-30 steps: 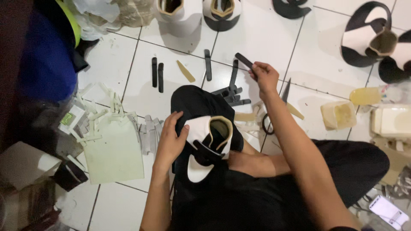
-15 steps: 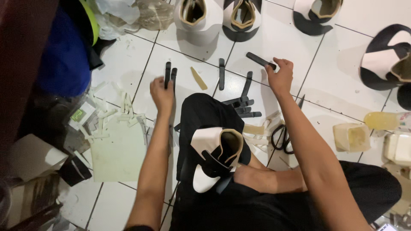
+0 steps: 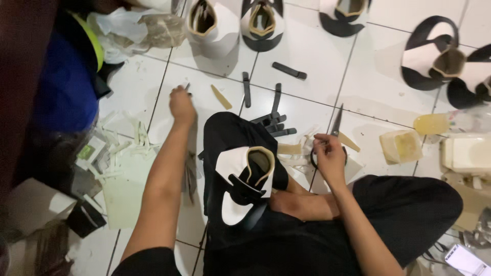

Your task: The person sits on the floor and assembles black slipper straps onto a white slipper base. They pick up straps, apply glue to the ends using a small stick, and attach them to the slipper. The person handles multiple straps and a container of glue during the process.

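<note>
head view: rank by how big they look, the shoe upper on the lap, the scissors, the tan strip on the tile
1. shoe upper, largest, though it lies nearest the camera.
2. scissors, under the right hand.
3. tan strip, smallest, beside the left hand.

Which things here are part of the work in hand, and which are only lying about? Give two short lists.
In use: left hand on the floor tiles by a tan strip; right hand on scissors; shoe upper on the lap; black strips.

Lying about: finished uppers; blue bag; paper scraps; sponge; phone.
</note>
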